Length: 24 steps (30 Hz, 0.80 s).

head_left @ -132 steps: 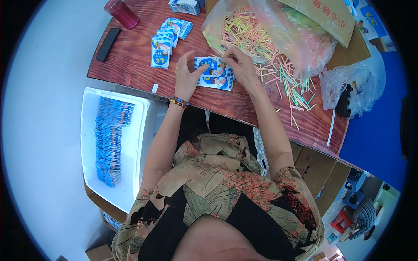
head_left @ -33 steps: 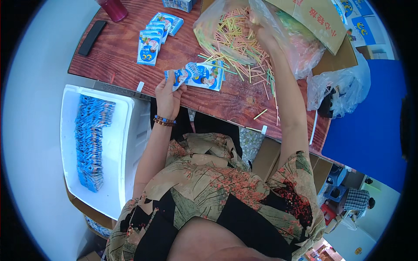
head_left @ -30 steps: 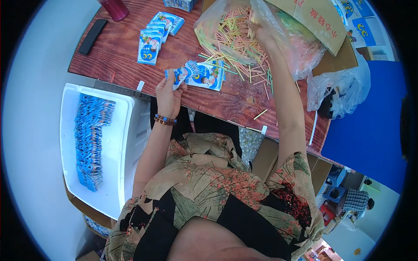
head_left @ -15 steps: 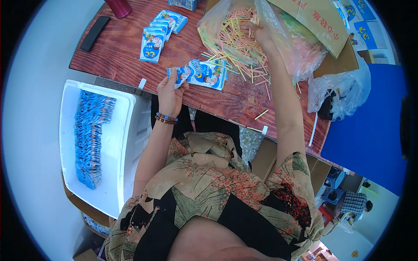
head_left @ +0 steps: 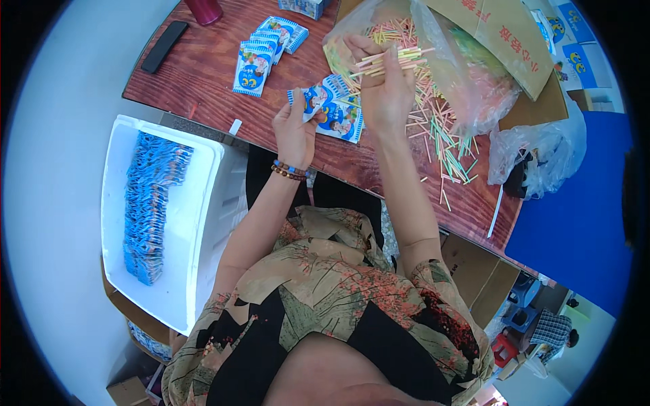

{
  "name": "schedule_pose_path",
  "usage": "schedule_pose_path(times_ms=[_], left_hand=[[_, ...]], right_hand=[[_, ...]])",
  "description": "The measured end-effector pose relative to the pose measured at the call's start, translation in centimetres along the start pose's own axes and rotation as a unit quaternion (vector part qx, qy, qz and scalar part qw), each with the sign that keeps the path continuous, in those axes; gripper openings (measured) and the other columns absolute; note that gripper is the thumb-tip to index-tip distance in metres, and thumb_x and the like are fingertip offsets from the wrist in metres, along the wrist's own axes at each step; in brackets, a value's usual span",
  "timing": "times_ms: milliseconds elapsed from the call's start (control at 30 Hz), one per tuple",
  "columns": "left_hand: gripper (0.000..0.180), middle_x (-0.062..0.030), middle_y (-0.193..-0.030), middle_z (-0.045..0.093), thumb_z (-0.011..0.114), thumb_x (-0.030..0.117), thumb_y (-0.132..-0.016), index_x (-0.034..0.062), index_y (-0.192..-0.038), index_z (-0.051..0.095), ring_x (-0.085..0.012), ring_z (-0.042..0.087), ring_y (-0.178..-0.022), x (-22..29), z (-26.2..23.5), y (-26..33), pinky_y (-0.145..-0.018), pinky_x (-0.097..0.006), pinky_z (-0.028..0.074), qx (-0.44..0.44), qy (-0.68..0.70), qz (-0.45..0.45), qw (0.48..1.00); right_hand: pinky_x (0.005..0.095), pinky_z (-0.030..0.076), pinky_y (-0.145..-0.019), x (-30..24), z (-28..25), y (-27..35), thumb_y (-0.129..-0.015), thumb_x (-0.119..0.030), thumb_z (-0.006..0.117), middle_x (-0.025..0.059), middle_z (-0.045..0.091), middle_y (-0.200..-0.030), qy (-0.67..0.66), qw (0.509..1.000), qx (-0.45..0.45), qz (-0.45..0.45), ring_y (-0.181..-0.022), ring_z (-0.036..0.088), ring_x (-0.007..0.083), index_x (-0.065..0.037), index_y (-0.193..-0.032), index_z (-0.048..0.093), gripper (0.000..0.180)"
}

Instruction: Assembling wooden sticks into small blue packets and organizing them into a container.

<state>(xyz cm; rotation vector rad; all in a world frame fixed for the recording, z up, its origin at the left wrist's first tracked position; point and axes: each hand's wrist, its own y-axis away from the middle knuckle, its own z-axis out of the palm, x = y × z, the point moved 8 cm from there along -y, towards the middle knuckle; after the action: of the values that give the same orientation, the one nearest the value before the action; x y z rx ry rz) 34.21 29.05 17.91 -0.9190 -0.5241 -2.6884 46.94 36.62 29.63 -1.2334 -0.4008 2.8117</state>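
Observation:
My left hand (head_left: pixel 295 130) holds a small blue and white packet (head_left: pixel 318 96) by its edge, lifted just above a short stack of the same packets (head_left: pixel 342 122) on the brown wooden table (head_left: pixel 203 88). My right hand (head_left: pixel 384 88) grips a bunch of thin coloured sticks (head_left: pixel 387 59), pinched between fingers and thumb, close to the packet's right. Behind it a clear plastic bag (head_left: pixel 433 74) lies open, full of such sticks, with several spilled (head_left: pixel 452 152) across the table.
More blue packets (head_left: pixel 261 51) lie fanned at the table's far side, beside a black phone (head_left: pixel 164 46) and a red cup (head_left: pixel 203 9). A white foam box (head_left: pixel 183 223) at my left holds rows of packets (head_left: pixel 150 203). A cardboard box (head_left: pixel 501 40) and another plastic bag (head_left: pixel 542 152) sit right.
My right hand has come out of the stick bag with a bunch of sticks and moved toward the packet, which my left hand has lifted off the stack.

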Motion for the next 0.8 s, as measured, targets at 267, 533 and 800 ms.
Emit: schedule_pose_path(times_ms=[267,533,800], left_hand=[[0.026,-0.0028,-0.079,0.063,0.055,0.029,-0.094,0.0050,-0.088,0.062,-0.0120,0.058,-0.067,-0.4,0.8,0.4,-0.064,-0.027,0.048,-0.001,0.001,0.009,1.000],[0.025,-0.0044,-0.086,0.067,0.053,0.027,-0.095,0.0044,-0.089,0.063,-0.0112,0.063,-0.073,-0.6,1.5,0.3,-0.064,-0.027,0.052,-0.023,0.025,0.026,0.999],[0.025,-0.0062,-0.091,0.067,0.051,0.025,-0.096,0.0037,-0.096,0.063,-0.0129,0.064,-0.079,-1.4,2.1,-0.8,-0.068,-0.028,0.052,-0.047,0.068,0.004,0.997]], right_hand=[[0.0352,0.048,-0.086,1.2,-0.1,2.8,-0.099,-0.018,0.038,0.0244,0.059,-0.111,0.059,0.996,0.063,-0.020,-0.099,0.059,0.0249,0.004,-0.106,0.047,0.026],[0.0230,0.046,-0.074,2.0,1.0,4.7,-0.099,-0.019,0.039,0.0107,0.060,-0.116,0.142,0.989,0.048,0.008,-0.085,0.056,0.0094,0.004,-0.116,0.051,0.031],[0.0321,0.037,-0.097,2.1,0.6,3.5,-0.099,-0.022,0.040,0.0133,0.050,-0.127,0.048,0.998,0.026,0.033,-0.113,0.047,0.0166,0.004,-0.114,0.053,0.033]])
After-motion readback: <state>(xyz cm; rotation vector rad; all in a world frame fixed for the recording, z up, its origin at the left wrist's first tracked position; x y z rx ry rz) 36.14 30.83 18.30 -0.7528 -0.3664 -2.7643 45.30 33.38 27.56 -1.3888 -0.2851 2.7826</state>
